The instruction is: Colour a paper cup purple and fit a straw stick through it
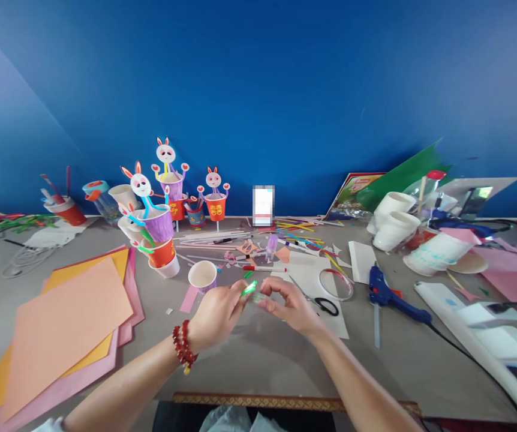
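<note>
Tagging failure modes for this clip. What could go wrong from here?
1. The small green piece is pinched only at the fingertips of the left hand, with the right hand close by. It could slip and get lost on the cluttered table.
2. The scissors lie just beside the right hand, so a sideways move might catch them.
3. The purple cup stands just beyond the left hand and could be knocked over.

plain deep blue wall point(285, 78) in bg. grey table point(258, 360) across full width w/ wood trim point(285, 401) at near edge. light even.
</note>
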Tool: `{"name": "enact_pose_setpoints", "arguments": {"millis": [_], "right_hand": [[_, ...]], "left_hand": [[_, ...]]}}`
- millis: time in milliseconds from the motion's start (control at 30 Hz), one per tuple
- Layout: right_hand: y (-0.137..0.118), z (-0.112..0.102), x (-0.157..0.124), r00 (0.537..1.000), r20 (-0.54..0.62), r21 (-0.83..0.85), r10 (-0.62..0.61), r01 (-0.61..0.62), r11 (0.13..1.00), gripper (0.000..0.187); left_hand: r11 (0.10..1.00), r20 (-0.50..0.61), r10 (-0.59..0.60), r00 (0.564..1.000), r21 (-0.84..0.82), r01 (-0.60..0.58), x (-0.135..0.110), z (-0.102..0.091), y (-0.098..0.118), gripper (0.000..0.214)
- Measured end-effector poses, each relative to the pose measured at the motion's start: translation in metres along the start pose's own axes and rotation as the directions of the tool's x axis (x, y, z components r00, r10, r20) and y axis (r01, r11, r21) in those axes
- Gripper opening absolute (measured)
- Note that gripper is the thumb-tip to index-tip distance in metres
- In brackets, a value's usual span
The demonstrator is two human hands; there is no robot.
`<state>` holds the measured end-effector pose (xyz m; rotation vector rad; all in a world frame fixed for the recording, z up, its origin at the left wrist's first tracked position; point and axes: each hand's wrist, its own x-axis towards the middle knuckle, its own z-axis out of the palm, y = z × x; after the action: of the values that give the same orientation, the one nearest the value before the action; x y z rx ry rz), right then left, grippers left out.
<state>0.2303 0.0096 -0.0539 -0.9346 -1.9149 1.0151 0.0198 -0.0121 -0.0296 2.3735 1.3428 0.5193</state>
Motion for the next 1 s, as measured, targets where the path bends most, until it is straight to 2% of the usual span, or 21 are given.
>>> {"name": "enact_pose_setpoints", "arguments": {"millis": [133, 267, 433, 533, 667, 767, 867, 933, 1000], "right_hand": [[0.0, -0.002, 0.002, 0.996, -0.035, -0.176, -0.083, 0.075, 0.982, 0.04], [0.001, 0.0, 0.001, 0.995, -0.062, -0.192, -0.077, 0.064, 0.979, 0.045], [-0.001, 0.006, -0.002, 0.993, -0.115, -0.301, -0.011, -0.024, 0.953, 0.047], [-0.005, 0.009, -0.003, 0.987, -0.153, -0.373, -0.039, -0.021, 0.928, 0.046], [-0.01, 0.008, -0.006, 0.985, -0.17, -0.33, 0.015, -0.071, 0.941, 0.03], [-0.011, 0.007, -0.007, 0.995, -0.095, -0.215, 0.031, -0.051, 0.975, 0.021], [-0.009, 0.009, -0.007, 0.999, -0.046, -0.087, 0.002, -0.006, 0.996, 0.016], [-0.006, 0.01, -0.007, 0.999, -0.028, 0.013, 0.017, -0.016, 1.0, 0.019], [-0.003, 0.01, -0.007, 0.999, -0.022, 0.093, 0.034, -0.032, 0.995, 0.023]], "left_hand": [[0.998, 0.014, 0.012, 1.0, -0.056, -0.012, -0.003, -0.011, 0.008, 0.027], [0.996, 0.027, -0.001, 1.0, -0.084, 0.003, -0.003, -0.024, 0.012, 0.026], [0.999, 0.095, 0.001, 0.995, 0.048, -0.005, -0.002, -0.031, 0.011, 0.028], [0.991, 0.116, -0.011, 0.993, 0.13, -0.004, -0.003, -0.032, 0.012, 0.03], [0.99, 0.139, -0.019, 0.99, 0.141, 0.0, -0.003, -0.032, 0.013, 0.031], [1.0, 0.14, -0.024, 0.99, 0.013, 0.022, -0.003, -0.035, 0.013, 0.028], [0.975, 0.154, -0.021, 0.988, -0.217, 0.054, -0.004, -0.037, 0.012, 0.025], [0.901, 0.207, -0.035, 0.978, -0.416, 0.12, -0.003, -0.035, 0.011, 0.029], [0.757, 0.29, -0.056, 0.955, -0.611, 0.23, -0.002, -0.031, 0.008, 0.035]]}}
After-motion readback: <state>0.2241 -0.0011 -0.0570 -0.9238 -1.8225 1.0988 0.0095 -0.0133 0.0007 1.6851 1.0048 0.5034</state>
